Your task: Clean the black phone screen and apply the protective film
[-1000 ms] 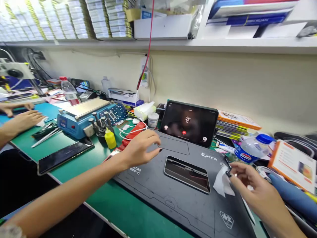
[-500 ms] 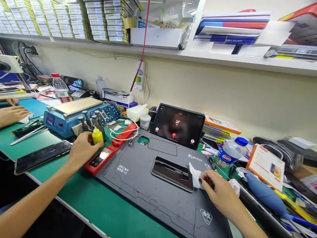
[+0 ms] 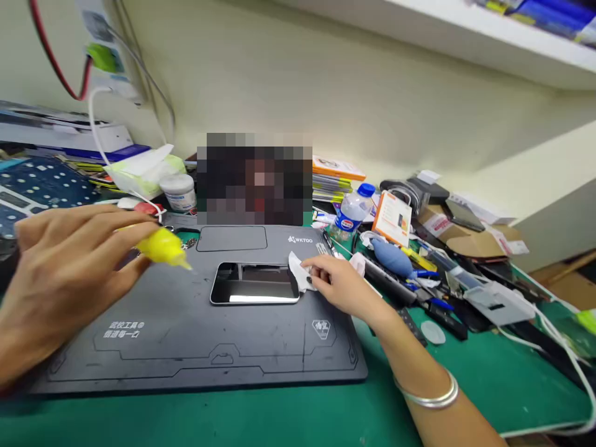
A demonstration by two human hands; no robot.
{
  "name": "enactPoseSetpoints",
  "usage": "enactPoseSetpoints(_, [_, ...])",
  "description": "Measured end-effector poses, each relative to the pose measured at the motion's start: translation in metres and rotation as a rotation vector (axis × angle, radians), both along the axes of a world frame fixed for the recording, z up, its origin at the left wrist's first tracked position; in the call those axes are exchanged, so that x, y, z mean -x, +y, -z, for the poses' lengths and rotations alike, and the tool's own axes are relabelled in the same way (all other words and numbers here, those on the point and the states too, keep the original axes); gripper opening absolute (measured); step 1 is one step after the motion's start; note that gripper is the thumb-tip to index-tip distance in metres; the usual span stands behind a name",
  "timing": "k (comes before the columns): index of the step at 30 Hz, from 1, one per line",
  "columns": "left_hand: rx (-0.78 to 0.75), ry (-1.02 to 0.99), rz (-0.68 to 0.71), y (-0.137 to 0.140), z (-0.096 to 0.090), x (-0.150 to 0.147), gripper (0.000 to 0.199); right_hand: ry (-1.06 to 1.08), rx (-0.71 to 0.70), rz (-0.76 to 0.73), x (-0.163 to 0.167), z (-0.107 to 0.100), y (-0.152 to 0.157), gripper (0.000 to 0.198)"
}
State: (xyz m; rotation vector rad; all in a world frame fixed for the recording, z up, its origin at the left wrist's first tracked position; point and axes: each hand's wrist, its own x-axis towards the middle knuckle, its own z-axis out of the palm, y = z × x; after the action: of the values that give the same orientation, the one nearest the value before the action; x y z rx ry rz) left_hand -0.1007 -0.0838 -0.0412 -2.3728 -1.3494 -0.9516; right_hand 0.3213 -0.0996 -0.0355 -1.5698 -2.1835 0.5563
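My left hand (image 3: 77, 267) is closed around a small yellow squeeze bottle (image 3: 162, 246), tilted with its pale nozzle down and to the right. It is held in the air over the left part of the dark grey work mat (image 3: 195, 347). In the middle of the mat a smartphone (image 3: 254, 284) lies flat, its glossy black screen up and reflecting light. At the phone's right end my right hand (image 3: 338, 279) pinches a white tissue (image 3: 297, 270), which touches or nearly touches the phone's edge. A silver bangle (image 3: 435, 397) circles my right wrist.
Behind the mat stands a blurred-out tablet (image 3: 256, 186), with a white tub (image 3: 179, 192) and a tissue pack (image 3: 144, 167) to its left. On the right are a Pepsi bottle (image 3: 354, 211), a blue air blower (image 3: 392, 257), an orange-white box (image 3: 392, 218) and many scattered tools.
My left hand has lifted the yellow bottle from beside the blue machine and brought it over the mat, tipping it. The view has turned right. My right hand still holds the tissue by the phone.
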Motion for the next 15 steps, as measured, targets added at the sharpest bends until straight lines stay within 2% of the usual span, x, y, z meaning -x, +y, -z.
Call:
enactPoseSetpoints(1, [-0.095,0.113,0.065,0.003,-0.009,-0.020,0.037,0.005,0.005,-0.003,0.000,0.000,0.000,0.029])
enactPoseSetpoints(4, [-0.220,0.321,0.194,0.014,-0.029,-0.071,0.032,0.002,0.005,-0.003,-0.001,0.001,0.002,0.027])
enactPoseSetpoints(7, [-0.165,0.355,0.259,0.026,-0.039,-0.102,0.034,-0.015,-0.008,-0.004,-0.001,0.001,0.002,0.023])
enactPoseSetpoints(12, [0.011,0.296,0.284,0.034,-0.044,-0.118,0.039,-0.043,-0.040,0.001,-0.003,0.000,0.003,0.022])
enactPoseSetpoints(15, [0.034,0.270,0.293,0.033,-0.044,-0.116,0.039,-0.049,-0.049,0.006,-0.004,0.001,0.003,0.022])
